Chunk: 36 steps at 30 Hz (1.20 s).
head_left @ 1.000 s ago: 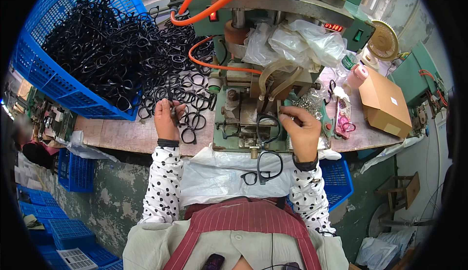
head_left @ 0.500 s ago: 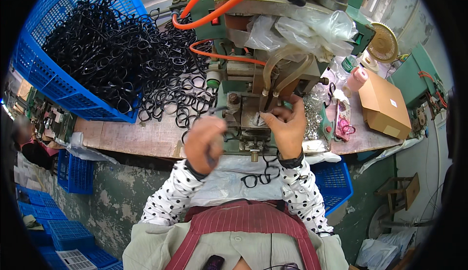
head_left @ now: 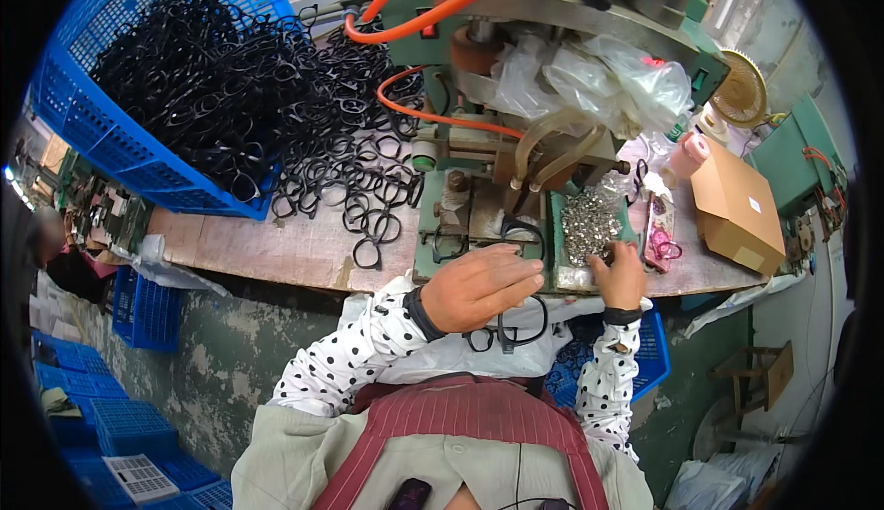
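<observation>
Palm down at the front of the green machine [head_left: 433,257], my left hand [head_left: 479,289] has its fingers together around the middle of a black eyeglass frame [head_left: 525,338]. One rim shows above the hand and another below it; the thumb is hidden. My right hand [head_left: 620,278] is at the near right edge of a tray of small shiny metal parts [head_left: 589,220], thumb and fingertips drawn together. Any part between those fingertips is too small to make out. Another black rim [head_left: 479,338] rests below my left hand on the plastic-covered lap.
A tilted blue crate [head_left: 120,156] spills black eyeglass frames [head_left: 364,179] onto the bench at left. Orange hoses [head_left: 442,4] and clear bags [head_left: 589,73] hang on the machine. A cardboard box [head_left: 737,206] and pink bottle [head_left: 689,153] stand right. A blue basket [head_left: 654,344] is below.
My right hand has left the machine's work spot and moved right to the metal parts. My left hand has come right and nearer, across the eyeglass frame. The view has shifted slightly.
</observation>
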{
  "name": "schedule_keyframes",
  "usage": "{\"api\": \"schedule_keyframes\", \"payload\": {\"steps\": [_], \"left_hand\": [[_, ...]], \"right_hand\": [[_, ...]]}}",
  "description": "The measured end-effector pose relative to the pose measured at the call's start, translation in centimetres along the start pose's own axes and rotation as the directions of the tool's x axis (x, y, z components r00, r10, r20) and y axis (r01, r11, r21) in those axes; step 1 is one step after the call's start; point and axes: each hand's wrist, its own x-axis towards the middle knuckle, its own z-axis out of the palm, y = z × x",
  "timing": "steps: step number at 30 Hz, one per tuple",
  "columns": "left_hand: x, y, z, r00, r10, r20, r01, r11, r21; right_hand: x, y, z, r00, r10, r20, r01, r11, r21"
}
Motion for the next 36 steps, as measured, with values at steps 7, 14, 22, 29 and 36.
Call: {"api": "schedule_keyframes", "payload": {"steps": [7, 14, 22, 29, 36], "left_hand": [[-0.6, 0.2, 0.3, 1.0, -0.01, 0.014, 0.009, 1.0, 0.029], [-5.5, -1.4, 0.1, 0.952, -0.104, -0.287, 0.154, 0.975, 0.158], [-12.9, -11.5, -0.4, 0.548, -0.764, -0.34, 0.727, 0.234, 0.646], [-16.1, -13.2, -2.6, 0.513, -0.826, -0.231, 0.528, 0.092, 0.844], [-14.9, -9.6, -6.3, 0.425, -0.902, -0.079, 0.567, 0.198, 0.8]], "right_hand": [[1.3, 1.3, 3.8, 0.958, 0.242, -0.157, -0.14, 0.866, 0.48], [0.6, -0.7, 2.9, 0.964, 0.061, -0.258, -0.009, 0.98, 0.198], [0.7, 0.2, 3.4, 0.957, 0.214, -0.195, -0.073, 0.831, 0.551], [0.2, -0.7, 3.0, 0.932, 0.263, -0.251, -0.039, 0.76, 0.649], [0.3, -0.7, 3.2, 0.863, -0.026, -0.505, 0.162, 0.96, 0.227]]}}
